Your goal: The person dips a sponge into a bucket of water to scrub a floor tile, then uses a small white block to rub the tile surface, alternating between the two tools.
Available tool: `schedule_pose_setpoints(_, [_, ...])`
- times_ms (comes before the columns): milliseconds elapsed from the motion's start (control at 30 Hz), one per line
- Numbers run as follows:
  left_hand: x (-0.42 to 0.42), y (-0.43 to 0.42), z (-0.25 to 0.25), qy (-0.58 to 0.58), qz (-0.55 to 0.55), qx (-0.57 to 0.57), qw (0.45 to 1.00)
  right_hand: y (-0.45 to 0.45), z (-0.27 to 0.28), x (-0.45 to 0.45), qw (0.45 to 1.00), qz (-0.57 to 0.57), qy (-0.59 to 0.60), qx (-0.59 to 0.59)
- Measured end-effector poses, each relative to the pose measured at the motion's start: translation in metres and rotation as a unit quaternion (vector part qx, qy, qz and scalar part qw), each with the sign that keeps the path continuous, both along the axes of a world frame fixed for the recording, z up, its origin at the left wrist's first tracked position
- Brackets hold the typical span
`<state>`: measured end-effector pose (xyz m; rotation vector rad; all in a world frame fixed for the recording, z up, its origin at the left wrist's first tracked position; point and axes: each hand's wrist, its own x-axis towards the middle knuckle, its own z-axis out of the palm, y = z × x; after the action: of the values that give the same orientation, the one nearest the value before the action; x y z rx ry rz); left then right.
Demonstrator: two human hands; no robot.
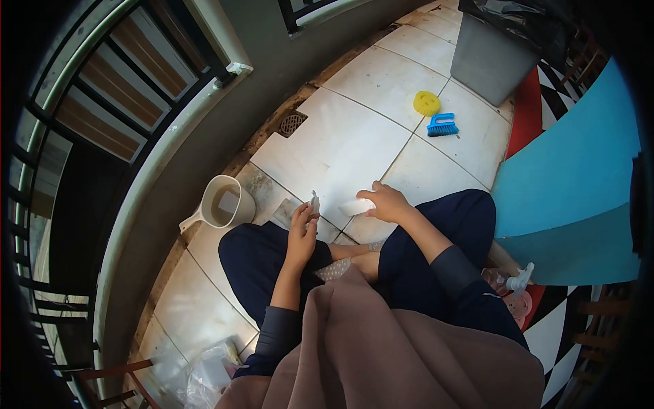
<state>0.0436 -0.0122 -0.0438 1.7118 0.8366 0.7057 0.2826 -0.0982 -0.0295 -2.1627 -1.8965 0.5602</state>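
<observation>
My left hand (302,235) is closed, fingers up, on a small whitish thin piece (315,203) that looks crumpled like a wrapper; its kind is not clear. Across from it, my right hand (390,204) grips a smooth white piece (356,206), pale against the tiles, whose exact kind I cannot make out. Both hands are in front of my crossed legs, apart from each other. Beyond the left hand stands a cream dipper (221,202) with brownish water in it.
A yellow sponge (426,103) and a blue scrubbing brush (443,125) lie on white tiles (334,140). A drain grate (291,124) is by the wall. A grey bin (492,58) stands at back right, a pump bottle (507,279) at right, a plastic bag (211,371) at lower left.
</observation>
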Motion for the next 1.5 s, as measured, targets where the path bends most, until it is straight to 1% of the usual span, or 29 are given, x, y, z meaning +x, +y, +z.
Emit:
schedule_pose_setpoints(67, [-0.001,-0.001,0.001,0.012,0.005,0.007,1.000,0.009,0.003,-0.009,1.000,0.017,-0.013,-0.019])
schedule_pose_setpoints(167, [0.003,-0.007,0.012,0.073,0.041,0.073,0.994,0.018,0.004,-0.021,0.998,0.035,-0.029,-0.052])
schedule_pose_setpoints(267, [0.007,-0.006,0.003,0.057,0.098,0.119,0.986,0.022,0.005,-0.026,0.997,0.029,-0.031,-0.068])
schedule_pose_setpoints(333, [0.005,-0.004,0.006,0.152,0.123,0.246,0.949,0.022,0.003,-0.026,0.997,0.011,-0.029,-0.066])
schedule_pose_setpoints(367, [0.003,-0.002,0.010,0.199,0.134,0.307,0.921,0.021,0.002,-0.023,0.998,0.000,-0.028,-0.061])
schedule_pose_setpoints(467, [-0.002,0.003,0.021,0.211,0.198,0.373,0.882,0.021,0.003,-0.014,0.997,-0.042,-0.029,-0.061])
schedule_pose_setpoints(567, [-0.010,0.003,0.020,0.325,0.118,0.288,0.893,0.019,0.002,-0.010,0.996,-0.060,-0.018,-0.071])
schedule_pose_setpoints(667, [-0.003,-0.008,0.015,0.325,0.111,0.377,0.860,0.014,0.002,-0.019,0.996,-0.053,-0.011,-0.074])
schedule_pose_setpoints(767, [0.005,-0.019,0.014,0.330,0.072,0.326,0.883,0.011,0.000,-0.029,0.995,-0.064,-0.021,-0.071])
schedule_pose_setpoints(800, [0.005,-0.021,0.013,0.331,0.041,0.296,0.895,0.014,-0.001,-0.029,0.994,-0.074,-0.031,-0.075])
schedule_pose_setpoints(833, [0.006,-0.021,0.012,0.320,0.019,0.300,0.898,0.018,-0.001,-0.028,0.993,-0.084,-0.041,-0.078])
schedule_pose_setpoints(900, [0.005,-0.024,0.008,0.299,-0.024,0.306,0.904,0.038,-0.002,-0.017,0.987,-0.141,-0.040,-0.070])
schedule_pose_setpoints(933, [0.005,-0.022,0.008,0.330,-0.047,0.291,0.897,0.047,-0.003,-0.011,0.983,-0.169,-0.039,-0.065])
schedule_pose_setpoints(1033, [0.003,-0.017,-0.007,0.368,-0.073,0.334,0.865,0.061,-0.004,-0.008,0.983,-0.173,-0.052,-0.042])
schedule_pose_setpoints(1067, [0.003,-0.016,-0.012,0.360,-0.071,0.354,0.860,0.059,-0.003,-0.012,0.985,-0.156,-0.025,-0.070])
schedule_pose_setpoints(1167, [0.013,-0.011,-0.030,0.328,-0.067,0.405,0.851,0.037,-0.004,-0.030,0.992,-0.051,-0.031,-0.115])
schedule_pose_setpoints(1233, [0.021,-0.006,-0.037,0.308,-0.069,0.419,0.851,0.038,-0.002,-0.024,0.991,-0.078,-0.035,-0.101])
schedule_pose_setpoints(1300, [0.027,-0.006,-0.038,0.376,-0.079,0.370,0.846,0.037,-0.001,-0.013,0.990,-0.107,-0.037,-0.089])
schedule_pose_setpoints(1333, [0.027,-0.008,-0.036,0.410,-0.086,0.343,0.841,0.042,-0.004,-0.005,0.986,-0.155,-0.026,-0.064])
schedule_pose_setpoints(1433, [0.023,-0.013,-0.024,0.456,-0.017,0.325,0.828,0.044,-0.008,-0.008,0.984,-0.170,-0.025,-0.041])
schedule_pose_setpoints(1500, [0.019,-0.016,-0.021,0.438,-0.010,0.341,0.832,0.034,-0.009,-0.026,0.992,-0.107,-0.016,-0.062])
